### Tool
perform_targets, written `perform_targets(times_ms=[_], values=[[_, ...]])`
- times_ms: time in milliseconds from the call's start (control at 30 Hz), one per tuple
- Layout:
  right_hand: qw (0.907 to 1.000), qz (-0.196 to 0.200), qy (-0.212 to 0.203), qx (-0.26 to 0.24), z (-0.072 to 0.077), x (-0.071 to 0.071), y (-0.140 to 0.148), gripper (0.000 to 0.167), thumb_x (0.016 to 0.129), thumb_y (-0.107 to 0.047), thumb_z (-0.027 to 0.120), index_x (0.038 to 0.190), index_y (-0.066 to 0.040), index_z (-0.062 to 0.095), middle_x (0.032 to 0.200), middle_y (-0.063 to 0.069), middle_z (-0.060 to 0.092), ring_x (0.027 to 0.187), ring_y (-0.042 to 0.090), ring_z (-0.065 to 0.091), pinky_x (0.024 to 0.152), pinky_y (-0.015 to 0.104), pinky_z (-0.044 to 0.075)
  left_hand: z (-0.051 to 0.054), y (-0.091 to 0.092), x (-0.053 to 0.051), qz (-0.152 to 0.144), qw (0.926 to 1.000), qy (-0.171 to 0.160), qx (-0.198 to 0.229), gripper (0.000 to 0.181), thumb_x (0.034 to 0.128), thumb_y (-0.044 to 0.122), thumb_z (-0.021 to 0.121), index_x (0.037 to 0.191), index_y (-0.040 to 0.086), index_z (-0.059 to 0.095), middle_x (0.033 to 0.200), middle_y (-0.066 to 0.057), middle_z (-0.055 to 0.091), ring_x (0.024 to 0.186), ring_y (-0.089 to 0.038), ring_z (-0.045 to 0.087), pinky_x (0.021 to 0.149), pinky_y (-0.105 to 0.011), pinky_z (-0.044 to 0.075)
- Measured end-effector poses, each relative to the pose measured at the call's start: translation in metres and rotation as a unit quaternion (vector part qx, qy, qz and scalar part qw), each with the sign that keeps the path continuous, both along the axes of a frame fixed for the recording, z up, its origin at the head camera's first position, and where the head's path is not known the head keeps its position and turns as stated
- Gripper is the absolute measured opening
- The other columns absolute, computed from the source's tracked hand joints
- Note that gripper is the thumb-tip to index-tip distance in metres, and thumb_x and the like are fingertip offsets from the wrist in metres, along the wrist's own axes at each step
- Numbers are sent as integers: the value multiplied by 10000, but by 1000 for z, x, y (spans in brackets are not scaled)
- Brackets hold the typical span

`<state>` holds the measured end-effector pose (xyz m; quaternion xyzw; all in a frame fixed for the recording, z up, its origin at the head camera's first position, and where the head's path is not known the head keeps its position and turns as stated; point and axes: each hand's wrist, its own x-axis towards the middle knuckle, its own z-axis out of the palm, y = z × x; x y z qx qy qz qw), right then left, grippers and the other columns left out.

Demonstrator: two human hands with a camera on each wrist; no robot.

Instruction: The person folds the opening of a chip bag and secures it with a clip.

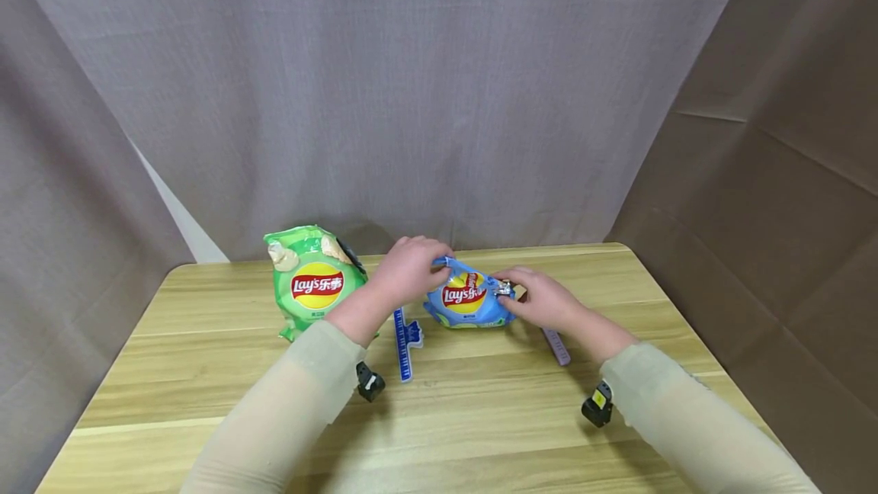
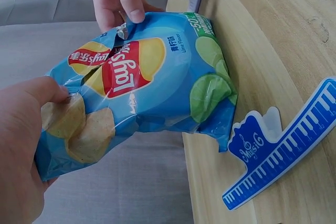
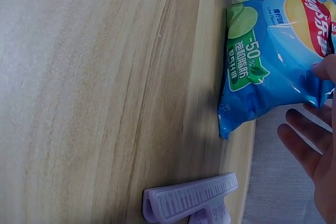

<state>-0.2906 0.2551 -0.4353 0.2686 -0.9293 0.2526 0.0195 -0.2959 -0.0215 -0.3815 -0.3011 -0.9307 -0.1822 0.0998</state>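
Observation:
A blue Lay's bag stands on the table, its top crumpled and folded over. My left hand pinches the bag's upper left corner, thumb in front, as the left wrist view shows with the hand at the chip-picture end. On the other side my right hand pinches the silvery torn edge; in the right wrist view the thumb of that hand lies on the bag and other fingers are spread behind.
A green Lay's bag stands left, a dark thing at its upper right edge. A blue piano-pattern clip lies between the bags, nearer the front. A light purple clip lies by my right forearm. Grey curtains stand behind the table.

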Motion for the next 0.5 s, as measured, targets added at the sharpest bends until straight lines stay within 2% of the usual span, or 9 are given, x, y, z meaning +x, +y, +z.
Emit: perform_targets(times_ms=[300,500], values=[[9990,-55,-363,-261,-3,2,7,646,834,-43,644,1451,-70,455,1378,143,531,1164,320,569,871,447,552,0,0,1,18,10000,-14,-34,259,961,310,630,1181,189,696,1168,60,696,1122,-135,598,1051,-366,395],[9981,-229,-398,-401,-2,5,15,615,868,-19,601,1459,-78,440,1393,141,516,1180,346,560,914,491,524,0,0,2,-4,10000,2,-42,260,963,306,627,1182,185,697,1168,56,697,1122,-140,601,1047,-370,403]])
